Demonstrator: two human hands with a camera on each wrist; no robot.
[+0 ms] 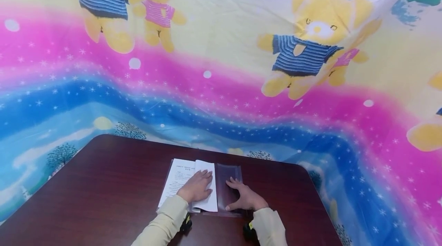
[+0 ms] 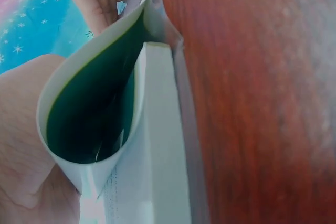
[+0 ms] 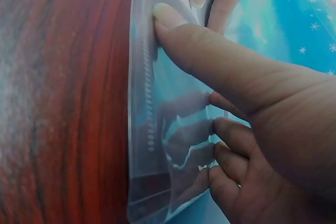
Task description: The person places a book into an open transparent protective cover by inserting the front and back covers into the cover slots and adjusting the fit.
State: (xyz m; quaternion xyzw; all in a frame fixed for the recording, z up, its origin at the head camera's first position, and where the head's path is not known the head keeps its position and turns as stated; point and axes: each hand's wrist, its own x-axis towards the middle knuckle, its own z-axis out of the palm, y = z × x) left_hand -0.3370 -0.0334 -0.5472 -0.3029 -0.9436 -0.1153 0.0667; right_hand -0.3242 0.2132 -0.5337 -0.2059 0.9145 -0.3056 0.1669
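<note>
On the table lies a white booklet (image 1: 172,184) with printed text, set in a clear plastic cover (image 1: 228,182) that extends out to its right. The booklet's cover sheet (image 2: 94,156), white outside and dark green inside, is bent back in a loop over the page block (image 2: 165,129). My left hand (image 1: 197,186) presses flat on this bent sheet. My right hand (image 1: 245,195) has its fingers spread on the clear plastic flap. In the right wrist view, the right thumb (image 3: 170,19) rests near the flap's lower edge, and the other fingertips touch it farther off.
The dark reddish-brown table (image 1: 103,184) has rounded far corners. Behind it hangs a cloth (image 1: 214,46) printed with bears and snowflakes. A small black device (image 1: 186,223) is worn at the left wrist and another black device (image 1: 248,230) at the right wrist.
</note>
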